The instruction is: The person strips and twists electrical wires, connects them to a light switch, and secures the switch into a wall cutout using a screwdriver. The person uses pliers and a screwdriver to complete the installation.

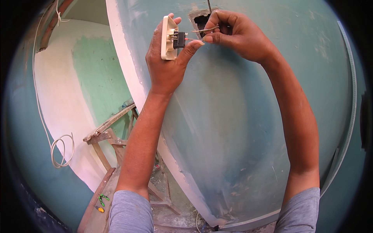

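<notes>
My left hand (168, 73) grips a cream wall switch plate (168, 48) on edge, with its back turned to the right. A black switch block (179, 40) stands out from the plate's back. The left thumb reaches to the right, below a thin wire at the block. With thumb and fingertips pinched together, my right hand (244, 39) holds a thin wire (205, 30), whose end points left toward the block. Just behind the right fingers is a rectangular wall box opening (200, 21), partly hidden by them. A dark cable (209, 5) runs down to it from above.
At lower left stands a rough wooden trestle (110, 126) with a plastic bottle (127, 103) on top. Green-handled pliers (103, 199) and a yellow-handled tool (100, 209) lie on a plank below. A coiled white cable (62, 151) hangs against the left wall.
</notes>
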Demonstrator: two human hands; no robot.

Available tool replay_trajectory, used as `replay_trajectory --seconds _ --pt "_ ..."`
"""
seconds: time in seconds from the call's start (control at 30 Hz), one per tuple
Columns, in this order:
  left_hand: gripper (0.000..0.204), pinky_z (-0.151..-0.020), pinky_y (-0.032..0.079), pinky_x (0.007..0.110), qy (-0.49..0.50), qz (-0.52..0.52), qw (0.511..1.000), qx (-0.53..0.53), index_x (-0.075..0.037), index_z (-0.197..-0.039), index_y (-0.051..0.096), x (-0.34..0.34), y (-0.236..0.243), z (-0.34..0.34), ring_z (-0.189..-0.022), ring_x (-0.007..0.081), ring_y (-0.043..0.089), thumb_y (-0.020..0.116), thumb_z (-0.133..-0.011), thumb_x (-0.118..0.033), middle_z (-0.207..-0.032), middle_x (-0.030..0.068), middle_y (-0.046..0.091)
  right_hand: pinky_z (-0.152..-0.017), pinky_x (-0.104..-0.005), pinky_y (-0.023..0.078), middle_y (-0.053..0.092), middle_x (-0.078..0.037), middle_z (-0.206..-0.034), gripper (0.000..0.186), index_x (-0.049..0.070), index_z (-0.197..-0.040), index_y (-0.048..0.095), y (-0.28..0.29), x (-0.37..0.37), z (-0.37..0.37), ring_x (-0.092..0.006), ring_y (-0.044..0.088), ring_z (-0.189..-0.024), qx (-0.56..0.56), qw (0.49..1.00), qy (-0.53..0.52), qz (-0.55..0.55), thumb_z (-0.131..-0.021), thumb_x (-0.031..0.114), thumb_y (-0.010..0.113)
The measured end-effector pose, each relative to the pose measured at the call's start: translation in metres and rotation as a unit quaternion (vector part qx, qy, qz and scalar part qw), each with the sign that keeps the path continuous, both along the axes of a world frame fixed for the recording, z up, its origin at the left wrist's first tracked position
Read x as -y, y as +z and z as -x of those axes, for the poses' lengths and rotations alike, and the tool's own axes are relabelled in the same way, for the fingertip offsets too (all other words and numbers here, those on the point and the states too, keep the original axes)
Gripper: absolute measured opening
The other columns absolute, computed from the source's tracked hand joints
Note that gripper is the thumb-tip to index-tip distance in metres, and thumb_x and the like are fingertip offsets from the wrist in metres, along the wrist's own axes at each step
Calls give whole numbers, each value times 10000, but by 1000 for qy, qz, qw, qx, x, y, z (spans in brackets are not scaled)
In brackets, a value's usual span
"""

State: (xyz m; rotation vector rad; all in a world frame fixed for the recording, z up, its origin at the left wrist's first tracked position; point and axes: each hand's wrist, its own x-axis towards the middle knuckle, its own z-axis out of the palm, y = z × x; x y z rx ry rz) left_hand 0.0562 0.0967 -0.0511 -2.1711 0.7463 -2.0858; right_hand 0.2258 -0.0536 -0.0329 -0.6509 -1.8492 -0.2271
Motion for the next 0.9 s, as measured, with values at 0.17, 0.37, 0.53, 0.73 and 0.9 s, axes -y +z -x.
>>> replay_trajectory --seconds 0.17,0.37,0.53,0.73,0.9 --pt "749 -947 561 270 0 -1 1000 8 9 -1452 522 0 1 1 -1143 128 648 905 -839 -190 -1381 123 665 -777 -280 480 605 2 -904 140 65 -909 614 -6 8 15 -89 554 -849 8 990 -133 -46 -913 8 742" --pt "730 -930 561 263 25 -2 1000 4 18 -1420 547 -2 3 2 -1121 118 654 921 -821 -166 -1361 121 679 -839 -305 498 642 -27 -941 79 52 -965 653 -12 8 19 -108 585 -890 3 978 -196 -77 -923 43 719" --pt "703 -921 561 257 5 43 999 16 17 -1399 562 7 5 2 -1067 102 657 924 -817 -139 -1341 118 688 -936 -314 522 717 -71 -1058 231 3 -1139 696 4 30 3 -140 645 -968 -57 996 -59 32 -1005 188 674" --pt "704 -877 575 263 -38 38 998 28 -36 -1365 614 -3 8 -3 -958 89 672 959 -776 -207 -1262 44 704 -837 -293 511 719 -37 -970 208 27 -1035 729 6 30 12 -108 621 -892 -13 996 -83 8 -1036 230 682" --pt "698 -885 572 261 -27 10 999 28 -38 -1372 612 -3 11 0 -975 87 665 952 -786 -206 -1282 41 695 -764 -282 492 677 -5 -859 173 27 -939 719 6 19 17 -86 588 -817 -2 994 -105 -22 -1007 186 708"
